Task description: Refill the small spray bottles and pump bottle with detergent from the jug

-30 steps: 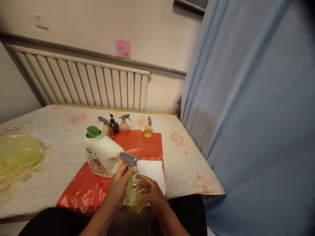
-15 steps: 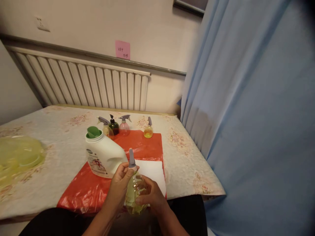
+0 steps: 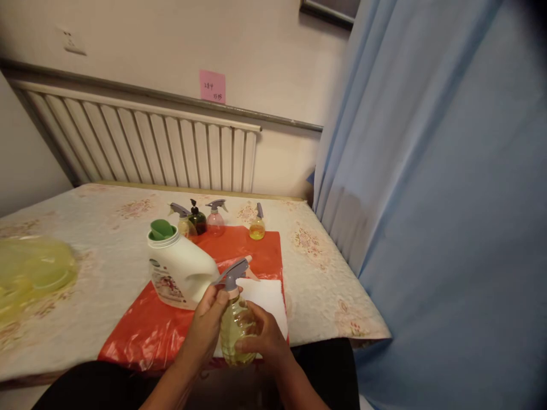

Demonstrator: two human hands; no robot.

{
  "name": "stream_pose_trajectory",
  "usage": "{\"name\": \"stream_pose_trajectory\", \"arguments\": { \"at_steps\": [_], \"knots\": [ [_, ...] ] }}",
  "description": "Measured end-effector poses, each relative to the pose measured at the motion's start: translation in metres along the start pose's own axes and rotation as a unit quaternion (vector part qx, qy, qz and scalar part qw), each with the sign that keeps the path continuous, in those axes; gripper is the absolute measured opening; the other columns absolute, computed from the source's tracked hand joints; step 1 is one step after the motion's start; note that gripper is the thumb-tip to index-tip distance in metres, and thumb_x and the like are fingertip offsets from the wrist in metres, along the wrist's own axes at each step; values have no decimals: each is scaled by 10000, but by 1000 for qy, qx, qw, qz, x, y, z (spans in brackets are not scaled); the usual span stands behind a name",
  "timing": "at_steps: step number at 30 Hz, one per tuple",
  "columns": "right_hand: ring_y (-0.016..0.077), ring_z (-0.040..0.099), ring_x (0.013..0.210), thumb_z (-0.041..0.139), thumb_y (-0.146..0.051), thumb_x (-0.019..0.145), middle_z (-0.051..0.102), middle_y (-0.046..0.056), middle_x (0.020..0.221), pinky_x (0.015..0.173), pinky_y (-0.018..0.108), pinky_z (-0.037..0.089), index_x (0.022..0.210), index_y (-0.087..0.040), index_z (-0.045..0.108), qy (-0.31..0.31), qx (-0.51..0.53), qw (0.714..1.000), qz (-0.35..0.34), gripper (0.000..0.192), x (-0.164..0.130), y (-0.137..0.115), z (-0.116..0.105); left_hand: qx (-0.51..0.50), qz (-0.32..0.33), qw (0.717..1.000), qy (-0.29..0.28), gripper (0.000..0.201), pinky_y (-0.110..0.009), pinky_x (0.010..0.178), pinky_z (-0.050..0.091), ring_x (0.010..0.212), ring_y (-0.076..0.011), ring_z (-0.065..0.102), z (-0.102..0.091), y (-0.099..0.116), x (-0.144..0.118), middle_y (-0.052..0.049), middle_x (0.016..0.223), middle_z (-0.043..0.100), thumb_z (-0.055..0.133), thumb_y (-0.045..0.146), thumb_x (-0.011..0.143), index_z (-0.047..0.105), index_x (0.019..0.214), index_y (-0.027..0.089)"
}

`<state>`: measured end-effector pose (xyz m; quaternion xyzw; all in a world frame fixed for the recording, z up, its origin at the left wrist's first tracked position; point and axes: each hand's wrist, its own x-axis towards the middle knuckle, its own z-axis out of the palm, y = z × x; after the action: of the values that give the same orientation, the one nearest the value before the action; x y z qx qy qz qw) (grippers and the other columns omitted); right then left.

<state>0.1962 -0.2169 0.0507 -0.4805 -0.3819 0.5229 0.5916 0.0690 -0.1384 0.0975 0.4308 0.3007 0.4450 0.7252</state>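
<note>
A clear yellowish spray bottle (image 3: 233, 333) with a grey trigger head (image 3: 234, 274) is held upright between my hands, above the near edge of the bed. My left hand (image 3: 210, 310) pinches the pinkish collar under the trigger head. Around the right side of the bottle's body curls my right hand (image 3: 265, 336). Just behind my left hand stands a white detergent jug (image 3: 183, 267) with a green cup (image 3: 162, 229) sitting in its open mouth. The jug rests on a red plastic sheet (image 3: 248, 250), and a white pad (image 3: 271, 302) lies partly hidden behind my right hand.
At the back stand a grey-headed spray bottle (image 3: 186, 226), a dark green pump bottle (image 3: 198, 220), a pink spray bottle (image 3: 216, 222) and one with yellow liquid (image 3: 257, 229). A yellow translucent bag (image 3: 38, 273) lies left. A blue curtain (image 3: 440, 199) hangs right.
The trigger head has turned, so its nozzle now points right and away instead of straight ahead. Both hands remain on the bottle in nearly the same place.
</note>
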Motion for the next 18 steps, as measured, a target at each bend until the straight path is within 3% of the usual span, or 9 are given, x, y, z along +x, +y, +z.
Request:
{"name": "stream_pose_trajectory", "arguments": {
  "at_steps": [3,8,13,18],
  "knots": [
    [248,634,923,954,-385,430,683,33,1013,816,374,519,1214,-231,678,6,-24,1000,-2,846,-1,-3,0,10,12,1000,5,383,-266,701,528,762,-173,674,5,2,0,3,869,729,817,408,750,653,1030,205],
    [240,634,894,954,-385,418,674,19,978,825,386,520,1196,-231,682,6,-23,1000,4,838,0,2,-3,-2,-13,1000,-18,304,-241,625,491,665,-154,632,1,4,3,23,740,677,823,390,737,654,883,184],
    [225,625,855,959,-389,410,659,13,955,804,387,526,1184,-232,684,10,-21,1000,10,836,1,3,-4,-1,10,1000,-15,441,-247,662,500,717,-168,664,-3,2,3,-18,896,745,786,449,774,666,1126,212],
    [216,613,848,957,-389,421,660,12,960,795,380,521,1200,-233,675,9,-14,1000,6,843,0,0,-3,6,13,1000,-13,447,-249,671,514,730,-174,680,6,6,1,-8,886,754,829,422,720,679,1091,223]
  ]
}}
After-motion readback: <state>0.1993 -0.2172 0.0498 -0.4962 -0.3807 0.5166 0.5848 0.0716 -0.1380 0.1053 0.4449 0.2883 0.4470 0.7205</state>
